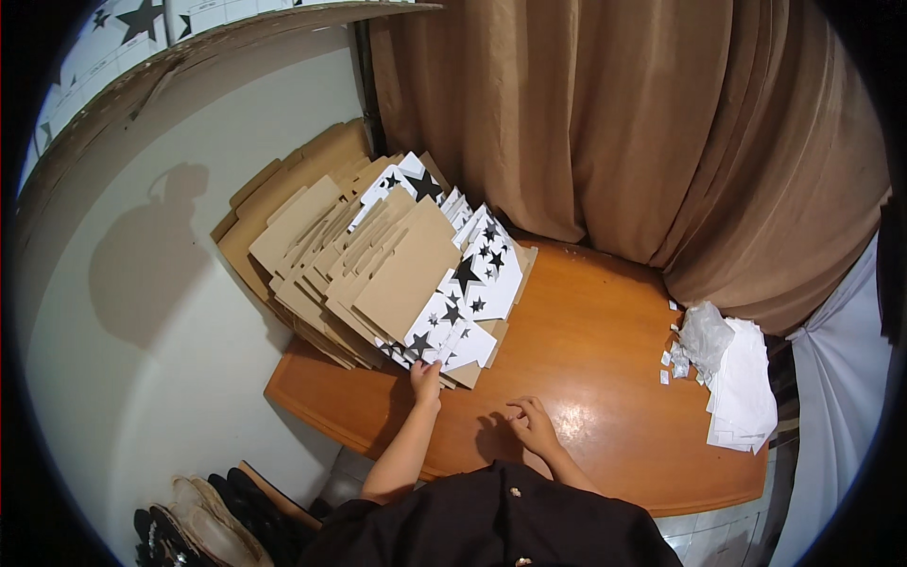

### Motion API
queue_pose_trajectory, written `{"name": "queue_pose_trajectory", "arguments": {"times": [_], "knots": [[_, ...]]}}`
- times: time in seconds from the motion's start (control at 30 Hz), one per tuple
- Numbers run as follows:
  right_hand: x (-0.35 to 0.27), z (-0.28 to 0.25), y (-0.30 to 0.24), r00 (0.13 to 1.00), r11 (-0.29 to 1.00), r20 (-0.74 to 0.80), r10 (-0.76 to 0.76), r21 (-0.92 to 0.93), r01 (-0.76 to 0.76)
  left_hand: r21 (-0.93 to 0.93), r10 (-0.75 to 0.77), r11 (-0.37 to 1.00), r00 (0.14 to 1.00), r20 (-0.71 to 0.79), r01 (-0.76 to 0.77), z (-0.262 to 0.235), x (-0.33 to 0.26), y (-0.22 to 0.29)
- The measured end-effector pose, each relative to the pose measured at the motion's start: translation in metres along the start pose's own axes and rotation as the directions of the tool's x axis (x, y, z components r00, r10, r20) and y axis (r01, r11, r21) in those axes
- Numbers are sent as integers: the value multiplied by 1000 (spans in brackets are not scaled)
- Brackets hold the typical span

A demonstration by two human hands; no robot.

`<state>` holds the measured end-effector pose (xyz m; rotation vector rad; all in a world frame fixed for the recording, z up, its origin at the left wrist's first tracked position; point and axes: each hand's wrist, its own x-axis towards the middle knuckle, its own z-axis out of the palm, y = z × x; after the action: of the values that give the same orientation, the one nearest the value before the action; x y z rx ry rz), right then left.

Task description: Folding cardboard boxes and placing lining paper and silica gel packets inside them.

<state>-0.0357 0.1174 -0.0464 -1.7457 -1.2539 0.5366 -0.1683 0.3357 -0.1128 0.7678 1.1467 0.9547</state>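
On the wooden tabletop (pixel 605 350), the left hand (pixel 426 378) reached forward, its fingertips touching the near edge of a star-printed flat carton (pixel 449 345) at the bottom of a leaning stack of flat cartons (pixel 378 255). Whether that grip was clamped on the sheet or only resting on it could not be told; the fingers looked close together. The right hand (pixel 531 422) lay just beside and nearer the body, fingers loosely curled, holding nothing that could be seen, resting on the bare wood.

The risk, as it appeared: the stack fanned out and tilted against the pale wall (pixel 142 312), so tugging one bottom sheet could drag its neighbours and send the pile sliding toward the grip. The polished surface would give little friction to stop it. A thin edge pinched only by fingertips could also slip or crease.

The cartons were thin, stiff die-cut board with tabs and notches, plain brown on one face and white with black stars on the other. Beyond the grip hung heavy brown curtains (pixel 614 123) in soft folds. Well off to the right sat a crumpled clear plastic bag (pixel 704 335), white paper sheets (pixel 742 387) and small scraps (pixel 673 364). Shoes (pixel 208 515) stood on the floor to the lower left.
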Motion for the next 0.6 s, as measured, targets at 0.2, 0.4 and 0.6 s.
{"name": "queue_pose_trajectory", "arguments": {"times": [0.2, 0.4, 0.6], "knots": [[-7, -2, 0, 998, 998, 46, 36, 43, -38, 157, 318, 937, 948, -14, -312, 26, -9, 23], [-18, -38, 20, 990, 997, -127, 66, 36, -62, 207, 583, 810, 789, -194, -548, 39, -27, 52], [-21, -101, 79, 786, 969, -568, 244, 126, -210, -207, 413, 891, 911, 6, -403, 28, -40, 104]]}}
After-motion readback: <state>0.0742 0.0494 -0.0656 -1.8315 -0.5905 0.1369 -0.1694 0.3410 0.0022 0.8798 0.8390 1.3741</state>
